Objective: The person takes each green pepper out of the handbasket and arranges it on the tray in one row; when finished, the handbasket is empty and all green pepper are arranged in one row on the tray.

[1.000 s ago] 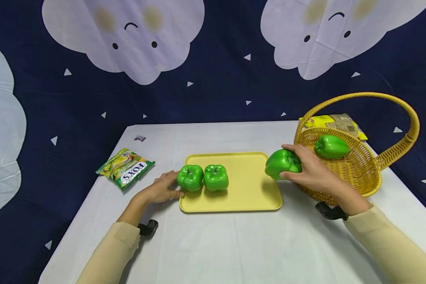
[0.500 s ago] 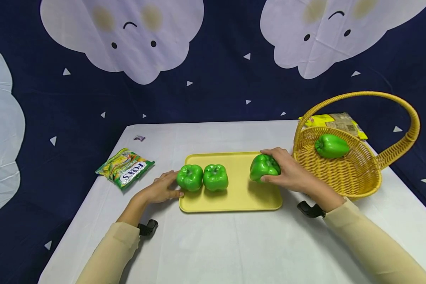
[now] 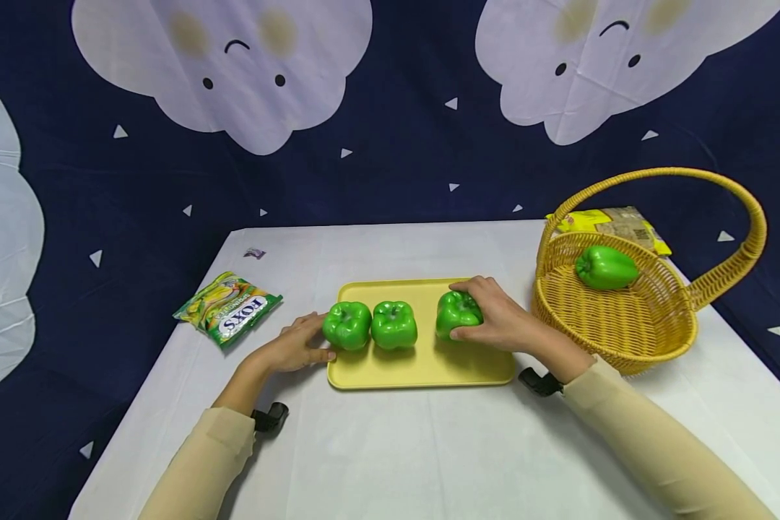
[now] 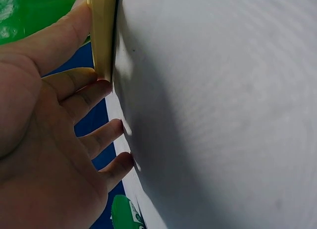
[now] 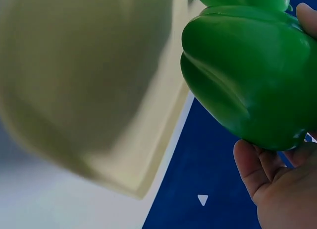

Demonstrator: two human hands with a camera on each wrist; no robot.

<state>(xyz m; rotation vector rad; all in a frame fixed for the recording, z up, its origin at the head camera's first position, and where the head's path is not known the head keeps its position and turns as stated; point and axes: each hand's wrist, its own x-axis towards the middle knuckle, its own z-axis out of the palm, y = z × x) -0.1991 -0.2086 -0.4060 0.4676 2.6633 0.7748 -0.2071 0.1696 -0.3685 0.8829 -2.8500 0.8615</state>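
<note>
The yellow tray [image 3: 422, 373] sits mid-table and carries two green bell peppers side by side: the outer pepper [image 3: 347, 326] at its nine o'clock edge, the inner pepper [image 3: 393, 326] just beside it towards the centre. At the tray's three o'clock half, the right hand [image 3: 502, 315] grips a third pepper [image 3: 455, 315] between thumb and fingers — whether that pepper's base touches the tray I cannot tell. The left hand [image 3: 297, 344] is spread rather than closed, its thumb and fingertips touching the tray's edge at nine o'clock. Out at three o'clock from the tray stands the wicker basket [image 3: 614, 321], handle arching over it, with one more pepper [image 3: 606, 268] lying on its side towards the basket's twelve o'clock wall. A yellow packet [image 3: 588, 219] lies behind the basket, at twelve o'clock; the green FOX'S bag [image 3: 229, 309] lies at nine o'clock from the tray — and a small wrapper [image 3: 254, 253] at ten, all on the white-covered table [image 3: 396, 455].
</note>
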